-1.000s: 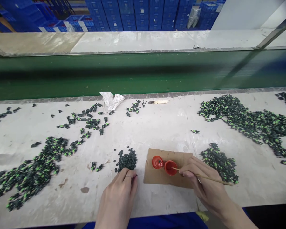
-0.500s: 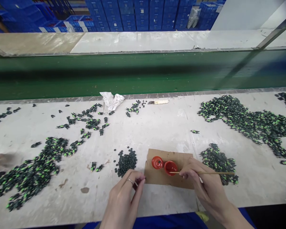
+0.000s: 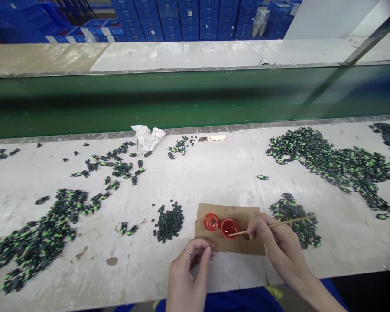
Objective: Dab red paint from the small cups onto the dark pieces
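Between thumb and forefinger, my right hand [image 3: 276, 238] holds a thin wooden stick [image 3: 290, 220]. The stick's tip reaches into a small red pot [image 3: 229, 228] with red liquid inside. Beside that pot lies a round red lid [image 3: 211, 222] with a dark spot in it; both rest on a piece of brown cardboard [image 3: 203, 211]. My left hand [image 3: 193, 268], wearing a ring, is pinched at the cardboard's lower left edge. A tiny dark piece shows at its fingertips, mostly hidden. Just left of the cardboard is a pile of small dark discs [image 3: 169, 223].
Heaps of black-and-green figures lie at left [image 3: 42, 236], far right [image 3: 331, 160] and by my right hand [image 3: 294, 219]. A utility knife [image 3: 212, 138] and crumpled tissue [image 3: 147, 138] lie near the back edge. Beyond runs a green belt [image 3: 182, 99], with blue crates [image 3: 188, 19] behind.
My left hand has moved right onto the cardboard's edge. The stick has tilted, its back end higher and its tip still in the pot. Another person's hand at far left has left the view.
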Demonstrator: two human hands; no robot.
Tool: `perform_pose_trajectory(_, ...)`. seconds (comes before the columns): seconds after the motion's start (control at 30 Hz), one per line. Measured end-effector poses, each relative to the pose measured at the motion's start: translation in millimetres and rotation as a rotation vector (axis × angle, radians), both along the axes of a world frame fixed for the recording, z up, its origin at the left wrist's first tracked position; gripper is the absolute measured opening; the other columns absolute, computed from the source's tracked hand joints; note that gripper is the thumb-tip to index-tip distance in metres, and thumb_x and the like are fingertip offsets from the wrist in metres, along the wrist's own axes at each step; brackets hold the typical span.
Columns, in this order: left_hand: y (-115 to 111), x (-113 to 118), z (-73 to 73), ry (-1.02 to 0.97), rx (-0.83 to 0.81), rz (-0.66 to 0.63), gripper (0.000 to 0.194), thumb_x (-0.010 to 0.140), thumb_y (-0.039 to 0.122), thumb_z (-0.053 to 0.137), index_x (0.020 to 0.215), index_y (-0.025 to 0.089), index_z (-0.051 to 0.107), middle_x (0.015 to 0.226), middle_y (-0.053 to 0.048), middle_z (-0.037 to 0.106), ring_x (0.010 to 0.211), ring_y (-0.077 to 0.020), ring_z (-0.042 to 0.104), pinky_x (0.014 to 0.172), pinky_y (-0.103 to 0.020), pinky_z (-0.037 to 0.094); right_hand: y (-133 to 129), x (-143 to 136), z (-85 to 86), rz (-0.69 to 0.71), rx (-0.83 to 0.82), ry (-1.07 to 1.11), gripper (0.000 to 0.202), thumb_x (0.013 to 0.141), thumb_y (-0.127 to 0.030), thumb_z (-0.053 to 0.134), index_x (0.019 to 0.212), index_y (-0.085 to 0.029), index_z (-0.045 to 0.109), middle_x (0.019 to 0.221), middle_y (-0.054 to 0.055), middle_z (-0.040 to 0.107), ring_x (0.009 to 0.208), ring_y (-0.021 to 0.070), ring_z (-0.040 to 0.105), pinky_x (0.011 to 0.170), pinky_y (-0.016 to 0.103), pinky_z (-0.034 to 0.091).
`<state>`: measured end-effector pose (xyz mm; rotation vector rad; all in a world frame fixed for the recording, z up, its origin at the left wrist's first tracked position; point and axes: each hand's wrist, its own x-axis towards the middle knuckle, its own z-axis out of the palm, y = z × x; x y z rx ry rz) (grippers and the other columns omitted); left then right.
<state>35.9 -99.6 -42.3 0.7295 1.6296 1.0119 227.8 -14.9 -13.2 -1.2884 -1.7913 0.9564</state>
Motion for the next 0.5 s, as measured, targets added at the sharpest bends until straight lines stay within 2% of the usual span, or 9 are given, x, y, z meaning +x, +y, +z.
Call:
perform_pose_trajectory(0.3, 0, 8, -0.6, -0.067, -0.015, 0.092, 0.023, 0.088, 0.045, 0.074, 0.088, 0.022, 0.074, 0.089, -0.005, 0.083, 0.086, -0.0200, 0.080, 0.085, -0.023, 0.061, -2, 3, -1.5, -0.042, -0.030, 0.048, 0.041, 0.111, -0.031, 0.044, 0.076, -0.020, 0.065, 0.070, -0.002, 0.062, 0.065, 0.0084, 0.061, 0.064, 0.016, 0.045)
perform_pose_trajectory(0.4, 3, 8, 4.2, -0.118, -0.030, 0.138, 0.031, 0.083, 0.051, 0.081, 0.085, 0.021, 0.076, 0.087, -0.005, 0.083, 0.084, -0.0178, 0.079, 0.084, -0.020, 0.060, -3, 4, -4.2, -0.086, -0.076, 0.100, 0.043, 0.111, -0.035, 0.046, 0.077, -0.019, 0.066, 0.070, 0.000, 0.063, 0.066, 0.0096, 0.062, 0.063, 0.017, 0.046)
perform_pose_trajectory(0.5, 7, 9, 14.9, -0.234, -0.046, 0.189, 0.041, 0.074, 0.059, 0.086, 0.082, 0.020, 0.076, 0.080, -0.003, 0.082, 0.080, -0.0166, 0.078, 0.080, -0.020, 0.061, -5, 4, -4.1, -0.169, -0.121, 0.195, 0.041, 0.111, -0.037, 0.046, 0.080, -0.018, 0.067, 0.071, 0.002, 0.063, 0.068, 0.0114, 0.063, 0.065, 0.018, 0.049)
